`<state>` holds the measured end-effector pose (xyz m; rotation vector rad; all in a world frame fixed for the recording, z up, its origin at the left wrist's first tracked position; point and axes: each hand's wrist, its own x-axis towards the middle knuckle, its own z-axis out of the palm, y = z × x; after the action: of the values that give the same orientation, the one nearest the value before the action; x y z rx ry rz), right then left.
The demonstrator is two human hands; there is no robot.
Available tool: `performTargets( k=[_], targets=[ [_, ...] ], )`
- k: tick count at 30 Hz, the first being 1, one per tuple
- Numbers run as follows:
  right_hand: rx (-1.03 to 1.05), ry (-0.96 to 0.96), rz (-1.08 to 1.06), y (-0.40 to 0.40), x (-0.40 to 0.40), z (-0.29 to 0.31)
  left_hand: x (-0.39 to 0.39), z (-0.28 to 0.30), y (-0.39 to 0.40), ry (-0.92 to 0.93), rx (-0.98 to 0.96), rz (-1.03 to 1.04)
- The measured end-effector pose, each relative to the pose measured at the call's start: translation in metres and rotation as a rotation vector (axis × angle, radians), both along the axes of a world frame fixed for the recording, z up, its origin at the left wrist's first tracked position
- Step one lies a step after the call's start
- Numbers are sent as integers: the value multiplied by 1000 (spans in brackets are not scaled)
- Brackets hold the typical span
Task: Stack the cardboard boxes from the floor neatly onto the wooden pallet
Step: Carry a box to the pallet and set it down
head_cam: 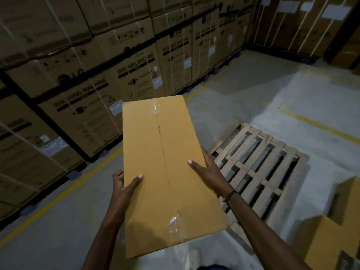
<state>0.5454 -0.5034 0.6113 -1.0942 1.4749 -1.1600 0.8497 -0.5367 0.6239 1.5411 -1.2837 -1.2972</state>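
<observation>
Far left: a wall of strapped washing machine cartons [93, 90] on dark bases, with a yellow floor line [58, 195] running along their foot. Next, my left hand [124, 190] grips the left long edge of the cardboard box [161, 172]: thumb laid flat on the top face, fingers curled round the side. The box is carried in the air in front of me, clear of the floor, top face up and tilted toward the camera. Long axis runs away from me, far end leaning slightly left toward the cartons, near end closest to my body. Centre seam follows that axis; clear tape shows at both ends. My right hand [208, 170] clamps the right long edge, thumb on top, fingers wrapped under; a dark band sits on that wrist. Right of the box, partly hidden behind its near right edge, the wooden pallet [263, 162] lies on the concrete floor, slats bare. Far right, at the lower corner: more cardboard boxes [335, 230], just beside the pallet.
</observation>
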Motion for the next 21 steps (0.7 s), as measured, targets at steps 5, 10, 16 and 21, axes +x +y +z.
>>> performTargets(
  k=[5, 10, 16, 21],
  targets=[
    [16, -13, -103, -68, -23, 0, -26, 4, -99, -17, 28, -101],
    [36, -13, -231, -141, -57, -15, -70, -8, -206, -28, 63, -227],
    [67, -51, -442, -227, -99, -34, -142, -34, -357, -57, 107, -402],
    [123, -52, -614, -285, -129, -40, -204, -39, -454, -58, 101, -574]
  ],
)
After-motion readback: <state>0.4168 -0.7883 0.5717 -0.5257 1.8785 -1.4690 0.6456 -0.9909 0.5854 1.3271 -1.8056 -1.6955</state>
